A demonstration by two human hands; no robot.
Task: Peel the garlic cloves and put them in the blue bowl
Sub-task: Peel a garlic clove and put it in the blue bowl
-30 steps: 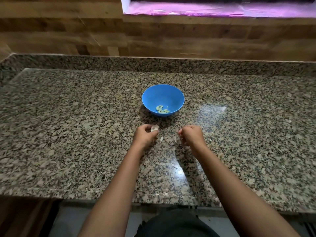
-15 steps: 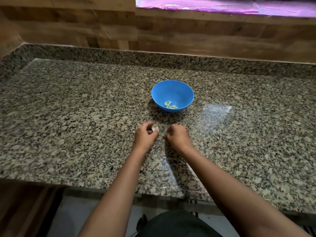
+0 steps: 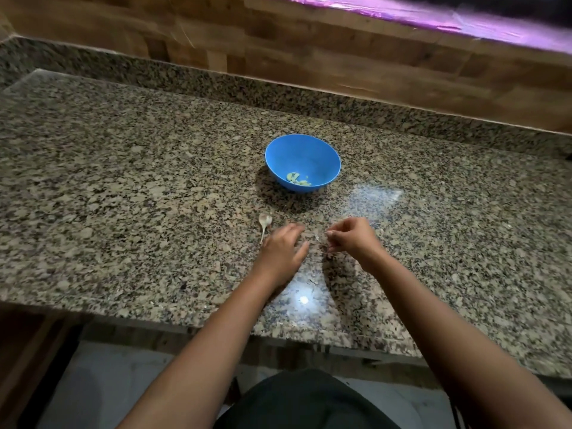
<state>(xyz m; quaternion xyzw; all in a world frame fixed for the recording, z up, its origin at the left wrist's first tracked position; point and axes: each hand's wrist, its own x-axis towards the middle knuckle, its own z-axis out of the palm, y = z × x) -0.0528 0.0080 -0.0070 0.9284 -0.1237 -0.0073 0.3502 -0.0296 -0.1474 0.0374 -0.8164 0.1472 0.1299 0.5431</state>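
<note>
Letting go, the left hand (image 3: 283, 246) now spreads its grip loose over the speckled granite table (image 3: 123, 196). The pale, thin-tailed garlic clove (image 3: 265, 220) it held lies just beyond its fingers, near the round blue plastic bowl (image 3: 322, 156) but not yet in it. That one looks unfinished to me. The right hand (image 3: 353, 238) curls its grip, though I cannot tell around what. Greenish peeled cloves (image 3: 297, 179) sit in the bowl.

Bare granite counter (image 3: 123, 196) spreads wide on both sides of the blue bowl (image 3: 322, 153). A garlic piece (image 3: 265, 219) (thin stalk trailing toward the front edge) lies just beside the left hand (image 3: 283, 247). A narrow gap between that hand and the right hand (image 3: 354, 236) opens toward the bowl. The wooden wall (image 3: 309, 57) closes the far side.
</note>
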